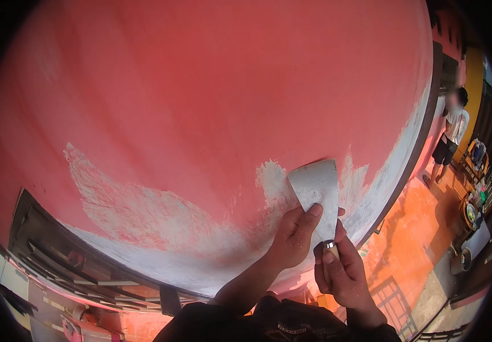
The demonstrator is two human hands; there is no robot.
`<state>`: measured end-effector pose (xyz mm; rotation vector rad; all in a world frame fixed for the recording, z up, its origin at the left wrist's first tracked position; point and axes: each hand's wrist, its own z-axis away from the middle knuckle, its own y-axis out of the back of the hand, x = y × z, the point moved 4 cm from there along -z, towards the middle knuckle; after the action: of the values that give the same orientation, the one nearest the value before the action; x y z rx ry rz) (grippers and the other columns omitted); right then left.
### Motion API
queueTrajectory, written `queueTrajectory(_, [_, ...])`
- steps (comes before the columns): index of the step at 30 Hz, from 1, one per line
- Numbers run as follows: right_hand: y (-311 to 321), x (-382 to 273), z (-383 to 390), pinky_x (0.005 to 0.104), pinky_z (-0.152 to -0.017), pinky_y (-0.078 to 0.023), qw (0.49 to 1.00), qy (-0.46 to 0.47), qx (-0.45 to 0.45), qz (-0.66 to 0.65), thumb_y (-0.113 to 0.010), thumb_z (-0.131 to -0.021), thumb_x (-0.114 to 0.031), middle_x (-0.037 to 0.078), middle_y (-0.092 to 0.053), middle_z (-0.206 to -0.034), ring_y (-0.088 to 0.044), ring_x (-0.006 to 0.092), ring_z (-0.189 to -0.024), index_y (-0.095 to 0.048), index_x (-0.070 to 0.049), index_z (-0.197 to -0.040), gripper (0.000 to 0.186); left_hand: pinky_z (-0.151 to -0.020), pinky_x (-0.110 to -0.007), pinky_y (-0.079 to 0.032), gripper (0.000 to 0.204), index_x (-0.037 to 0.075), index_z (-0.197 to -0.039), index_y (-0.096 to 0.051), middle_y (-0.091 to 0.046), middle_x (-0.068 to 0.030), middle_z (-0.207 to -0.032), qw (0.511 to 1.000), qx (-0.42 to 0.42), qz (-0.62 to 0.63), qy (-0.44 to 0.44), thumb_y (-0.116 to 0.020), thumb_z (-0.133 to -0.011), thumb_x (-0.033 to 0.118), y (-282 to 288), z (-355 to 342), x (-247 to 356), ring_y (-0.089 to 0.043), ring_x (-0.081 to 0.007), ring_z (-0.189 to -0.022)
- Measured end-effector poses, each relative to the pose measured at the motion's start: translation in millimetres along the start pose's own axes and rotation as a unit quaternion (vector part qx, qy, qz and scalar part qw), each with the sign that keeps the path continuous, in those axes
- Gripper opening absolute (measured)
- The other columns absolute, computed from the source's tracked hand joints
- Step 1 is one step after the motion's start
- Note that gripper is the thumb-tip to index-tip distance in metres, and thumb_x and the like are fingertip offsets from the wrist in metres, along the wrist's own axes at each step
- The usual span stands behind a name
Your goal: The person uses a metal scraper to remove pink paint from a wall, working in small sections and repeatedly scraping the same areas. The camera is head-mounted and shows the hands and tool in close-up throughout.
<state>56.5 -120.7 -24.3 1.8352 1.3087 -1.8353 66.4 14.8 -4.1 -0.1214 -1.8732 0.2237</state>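
Observation:
A broad scraper with a pale metal blade (pixel 319 181) lies against a pink painted wall (pixel 217 97), its wide edge pointing up. My right hand (pixel 345 276) is closed round its short handle, just below the metal collar. My left hand (pixel 296 236) grips the lower blade, thumb on the near face and the other fingers mostly hidden behind it. Beside the blade, bare whitish patches (pixel 271 182) with ragged edges show where the pink coat is gone. A larger rough patch (pixel 138 211) spreads to the left. Fine pale specks cling to both hands.
A dark-framed window (pixel 75 251) is at the lower left, and a dark edge strip (pixel 411 165) bounds the wall at right. Beyond, a person (pixel 454 128) stands on the orange floor (pixel 402 228). Chairs holding various items (pixel 474 211) stand at far right.

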Motion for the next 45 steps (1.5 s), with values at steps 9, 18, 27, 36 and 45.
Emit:
queueTrajectory(9, [-3.8, -11.0, 0.0, 0.0193, -0.05, -0.039, 1.0, -0.014, -0.018, 0.015, -0.038, -0.108, -0.01, 0.004, -0.05, -0.101, -0.046, 0.0055, -0.056, -0.009, -0.007, -0.161, 0.06, -0.085, -0.034, -0.055, 0.05, -0.006, -0.117, -0.063, -0.072, -0.0107, -0.095, 1.0, -0.014, 0.005, -0.02, -0.037, -0.109, 0.036, -1.0, -1.8, 1.7, -0.068, -0.0176, -0.088])
queueTrajectory(18, [-5.9, -13.3, -1.2, 0.0189, -0.05, -0.04, 0.999, -0.009, -0.017, 0.041, -0.04, -0.108, -0.01, 0.003, -0.052, -0.1, -0.046, 0.0057, -0.056, -0.017, -0.004, -0.158, 0.055, -0.083, -0.033, -0.055, 0.051, -0.005, -0.115, -0.064, -0.072, -0.0117, -0.094, 0.999, -0.002, 0.018, -0.045, -0.037, -0.11, 0.038, -3.9, 1.1, 2.6, -0.069, -0.0179, -0.087])
queueTrajectory(27, [-13.8, -13.1, 0.0, 0.0192, -0.048, -0.039, 0.999, 0.006, 0.006, 0.045, -0.041, -0.107, -0.011, 0.002, -0.052, -0.095, -0.047, 0.005, -0.056, -0.022, -0.002, -0.156, 0.053, -0.084, -0.033, -0.056, 0.048, -0.005, -0.116, -0.064, -0.072, -0.0134, -0.094, 0.998, 0.015, 0.019, -0.06, -0.039, -0.11, 0.035, -3.8, 4.5, 6.6, -0.07, -0.0184, -0.088])
queueTrajectory(36, [-9.6, -11.4, -1.8, 0.019, -0.048, -0.037, 0.998, 0.008, -0.005, 0.058, -0.041, -0.108, -0.013, 0.001, -0.052, -0.095, -0.046, 0.0047, -0.056, -0.023, -0.001, -0.155, 0.052, -0.085, -0.033, -0.056, 0.049, -0.005, -0.116, -0.064, -0.072, -0.0125, -0.093, 0.998, -0.013, -0.008, -0.062, -0.038, -0.11, 0.036, 0.4, 3.9, 2.0, -0.07, -0.0188, -0.088])
queueTrajectory(45, [-12.8, -9.8, -0.8, 0.019, -0.049, -0.038, 0.998, 0.019, 0.013, 0.057, -0.043, -0.108, -0.014, 0.001, -0.052, -0.093, -0.045, 0.0047, -0.056, -0.033, 0.001, -0.148, 0.044, -0.081, -0.033, -0.056, 0.051, -0.004, -0.113, -0.065, -0.071, -0.0116, -0.091, 0.998, -0.005, -0.002, -0.066, -0.038, -0.11, 0.038, 0.2, 1.8, 10.0, -0.069, -0.018, -0.085])
